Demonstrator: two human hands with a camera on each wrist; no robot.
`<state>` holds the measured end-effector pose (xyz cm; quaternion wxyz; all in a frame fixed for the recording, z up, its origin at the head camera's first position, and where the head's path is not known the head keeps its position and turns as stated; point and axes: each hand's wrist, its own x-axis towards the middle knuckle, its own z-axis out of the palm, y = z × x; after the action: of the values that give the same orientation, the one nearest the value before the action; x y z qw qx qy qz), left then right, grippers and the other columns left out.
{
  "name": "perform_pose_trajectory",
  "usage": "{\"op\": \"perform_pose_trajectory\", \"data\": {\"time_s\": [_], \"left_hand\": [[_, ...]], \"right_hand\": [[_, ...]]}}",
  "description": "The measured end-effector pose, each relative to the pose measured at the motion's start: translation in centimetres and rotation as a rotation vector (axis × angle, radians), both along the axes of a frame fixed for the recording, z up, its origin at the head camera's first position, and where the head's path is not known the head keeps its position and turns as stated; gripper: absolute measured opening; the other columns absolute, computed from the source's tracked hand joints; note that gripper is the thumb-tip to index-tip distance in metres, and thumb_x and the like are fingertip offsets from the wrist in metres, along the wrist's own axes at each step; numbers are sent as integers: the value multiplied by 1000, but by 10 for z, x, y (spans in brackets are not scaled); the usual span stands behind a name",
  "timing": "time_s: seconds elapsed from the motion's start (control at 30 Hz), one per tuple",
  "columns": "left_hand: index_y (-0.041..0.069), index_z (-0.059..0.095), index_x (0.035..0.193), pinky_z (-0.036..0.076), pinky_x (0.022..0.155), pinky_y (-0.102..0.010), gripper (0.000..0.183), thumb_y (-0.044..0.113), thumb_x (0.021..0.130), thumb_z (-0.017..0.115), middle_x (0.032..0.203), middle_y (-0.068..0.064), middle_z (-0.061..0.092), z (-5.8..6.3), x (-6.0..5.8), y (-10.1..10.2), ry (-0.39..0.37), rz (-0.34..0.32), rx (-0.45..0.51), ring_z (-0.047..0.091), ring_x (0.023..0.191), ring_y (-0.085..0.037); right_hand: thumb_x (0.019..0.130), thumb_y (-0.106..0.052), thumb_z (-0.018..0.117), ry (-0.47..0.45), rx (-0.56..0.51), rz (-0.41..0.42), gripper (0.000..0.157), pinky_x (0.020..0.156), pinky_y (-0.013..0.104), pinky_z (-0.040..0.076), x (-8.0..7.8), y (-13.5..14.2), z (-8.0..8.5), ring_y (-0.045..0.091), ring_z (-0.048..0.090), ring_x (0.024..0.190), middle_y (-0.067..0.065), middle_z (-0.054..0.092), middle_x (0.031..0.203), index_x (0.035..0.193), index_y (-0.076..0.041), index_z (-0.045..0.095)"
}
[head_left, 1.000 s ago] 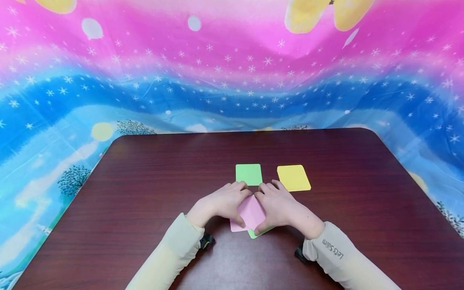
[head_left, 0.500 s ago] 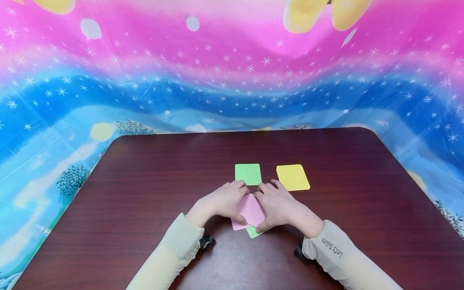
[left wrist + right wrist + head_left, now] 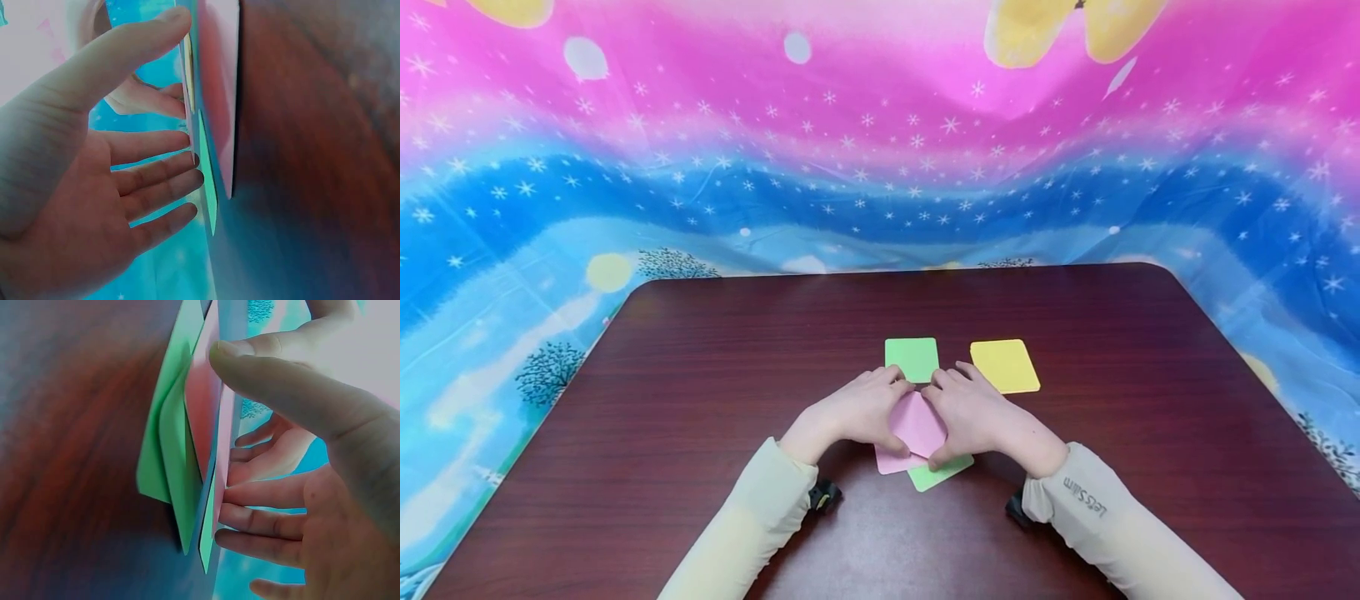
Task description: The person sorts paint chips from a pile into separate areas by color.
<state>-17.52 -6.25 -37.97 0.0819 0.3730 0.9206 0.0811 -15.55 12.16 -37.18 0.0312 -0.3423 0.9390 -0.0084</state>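
A pink square card [image 3: 919,425] is held level above the table in the head view, turned like a diamond. My left hand [image 3: 861,408] grips its left side, with thumb at the near corner and fingers at the far one. On the other side my right hand [image 3: 981,417] grips it the same way. Below the held card lie another pink card [image 3: 891,463] and a green card [image 3: 942,473], partly covered. In the right wrist view, green cards [image 3: 156,450] lean at a tilt beneath the pink ones. How they support one another is partly hidden.
A green square card [image 3: 912,358] lies just beyond my fingers on the dark wooden table [image 3: 737,350]. To its right sits a small stack of yellow cards [image 3: 1006,367]. A patterned cloth [image 3: 880,167] hangs behind the table.
Both hands and the held pink card have shifted slightly away from me. More of the green card underneath now shows. The cards farther back stay put.
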Motion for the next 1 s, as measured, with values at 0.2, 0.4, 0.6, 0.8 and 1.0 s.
{"op": "perform_pose_trajectory", "data": {"time_s": [0.2,0.4,0.6,0.8,1.0], "left_hand": [[13,57,118,39,87,-31,68,44,61,76,105,0,49,3,-3,-9,7,27,41,45,96,-14],[12,59,114,39,82,-30,66,44,60,77,103,0,49,3,-6,-19,14,56,81,45,92,-14],[10,58,115,40,79,-29,67,44,61,77,105,-1,48,2,-7,-28,4,102,128,46,90,-15],[9,57,118,40,83,-31,69,44,62,77,109,-3,48,3,-8,-37,-7,132,167,47,92,-18],[6,55,121,40,86,-33,74,45,63,77,110,-4,48,3,-9,-47,5,165,186,48,97,-20]], "right_hand": [[52,-58,75,-20,-20,5,79,101,49,26,-7,-7,1,19,51,98,1,51,96,112,-11,59],[54,-55,75,-40,-45,2,78,99,48,28,-14,-12,1,19,49,96,0,50,98,117,-11,58],[57,-55,74,-47,-65,-15,77,98,47,28,-19,-14,0,18,49,95,-2,50,99,120,-13,56],[58,-54,74,-37,-93,-12,76,99,47,28,-23,-18,-1,17,50,96,-2,50,100,119,-12,56],[60,-56,72,-13,-108,-1,75,102,47,26,-28,-26,-3,17,50,98,-2,51,103,120,-14,56]]}}
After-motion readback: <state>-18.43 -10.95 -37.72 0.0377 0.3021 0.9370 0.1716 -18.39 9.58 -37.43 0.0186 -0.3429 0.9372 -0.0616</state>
